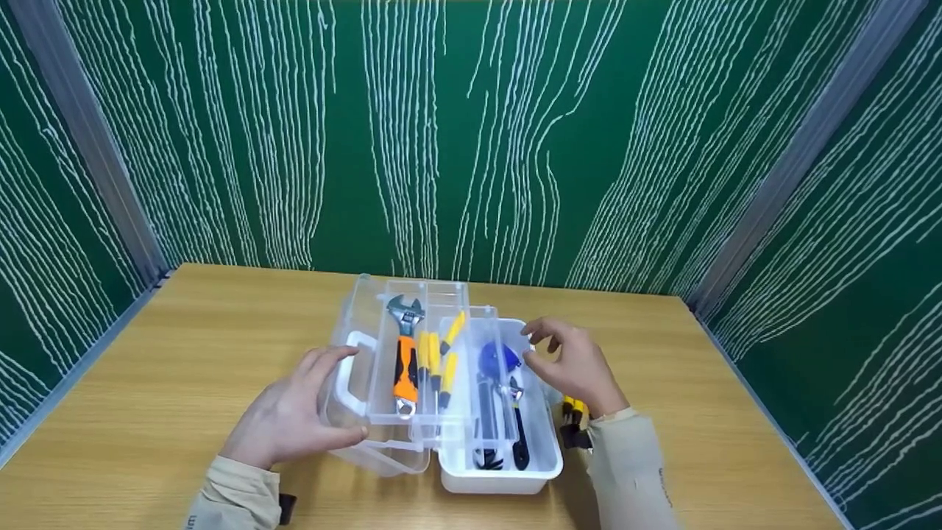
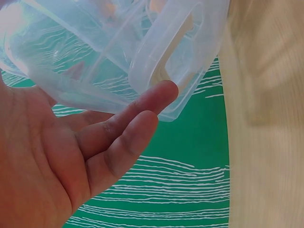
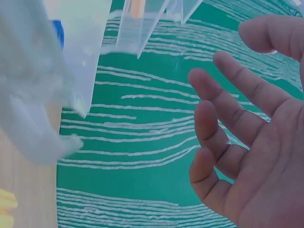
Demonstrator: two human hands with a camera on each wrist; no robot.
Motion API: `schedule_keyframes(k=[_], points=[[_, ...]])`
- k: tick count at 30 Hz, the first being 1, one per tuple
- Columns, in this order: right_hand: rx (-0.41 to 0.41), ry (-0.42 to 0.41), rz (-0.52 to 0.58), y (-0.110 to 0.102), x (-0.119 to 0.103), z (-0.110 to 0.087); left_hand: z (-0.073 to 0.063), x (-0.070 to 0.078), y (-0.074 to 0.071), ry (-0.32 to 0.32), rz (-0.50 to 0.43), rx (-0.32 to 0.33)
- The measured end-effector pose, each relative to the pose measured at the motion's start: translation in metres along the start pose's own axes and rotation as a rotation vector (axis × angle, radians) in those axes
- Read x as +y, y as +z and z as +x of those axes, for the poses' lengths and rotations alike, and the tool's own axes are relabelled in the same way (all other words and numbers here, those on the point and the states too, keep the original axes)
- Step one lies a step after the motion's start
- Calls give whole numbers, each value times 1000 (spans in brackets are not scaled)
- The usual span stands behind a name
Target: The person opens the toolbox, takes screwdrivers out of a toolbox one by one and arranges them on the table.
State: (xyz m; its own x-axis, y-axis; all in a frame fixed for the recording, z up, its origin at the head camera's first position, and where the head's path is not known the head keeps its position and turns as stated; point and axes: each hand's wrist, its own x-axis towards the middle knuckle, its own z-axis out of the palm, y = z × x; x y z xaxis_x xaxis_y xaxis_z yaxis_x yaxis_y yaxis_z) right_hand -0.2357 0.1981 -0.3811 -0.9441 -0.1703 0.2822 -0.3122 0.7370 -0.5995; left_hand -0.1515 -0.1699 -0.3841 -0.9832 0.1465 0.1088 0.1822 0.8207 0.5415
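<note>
A toolbox with a white base (image 1: 500, 482) stands on the table, its clear lid (image 1: 386, 456) swung to the left. My left hand (image 1: 291, 408) holds the lid's left side, thumb low and fingers by the white handle (image 1: 352, 401); the left wrist view shows two fingers nearly straight across it. Within the clear section lie an orange-and-black adjustable wrench (image 1: 406, 368) and several yellow-handled tools (image 1: 447, 379). Inside the base are a blue rounded object (image 1: 497, 359) and a black-handled wrench (image 1: 519, 434). My right hand (image 1: 578, 368) hovers at the base's right rim, fingers loosely bent and holding nothing.
Yellow-and-black handles (image 1: 574, 408) lie on the table right of the toolbox, partly behind my right wrist. Crumpled translucent plastic (image 3: 33, 109) shows beside the base in the right wrist view. Green panels with white lines (image 1: 508, 147) surround the wooden table (image 1: 147, 390).
</note>
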Motion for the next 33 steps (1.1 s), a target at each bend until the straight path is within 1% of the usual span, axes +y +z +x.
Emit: schedule_keyframes(k=[6, 10, 13, 18, 23, 31, 33], points=[[-23, -56, -33, 8, -9, -1, 0, 1, 1, -9, -13, -3], [-36, -81, -59, 12, -11, -2, 0, 0, 2, 16, -11, 8], [-47, -82, -80, 12, -13, -2, 0, 0, 2, 22, -19, 10], [-92, -63, -72, 14, -16, -1, 0, -1, 1, -1, -69, -8], [-129, -74, -40, 17, -19, -1, -1, -2, 0, 10, -109, -24], [-190, -128, -48, 25, -26, -5, -1, 0, 0, -12, -104, -46], [-200, -131, -51, 27, -27, -6, -1, 1, 0, -14, -103, -50]])
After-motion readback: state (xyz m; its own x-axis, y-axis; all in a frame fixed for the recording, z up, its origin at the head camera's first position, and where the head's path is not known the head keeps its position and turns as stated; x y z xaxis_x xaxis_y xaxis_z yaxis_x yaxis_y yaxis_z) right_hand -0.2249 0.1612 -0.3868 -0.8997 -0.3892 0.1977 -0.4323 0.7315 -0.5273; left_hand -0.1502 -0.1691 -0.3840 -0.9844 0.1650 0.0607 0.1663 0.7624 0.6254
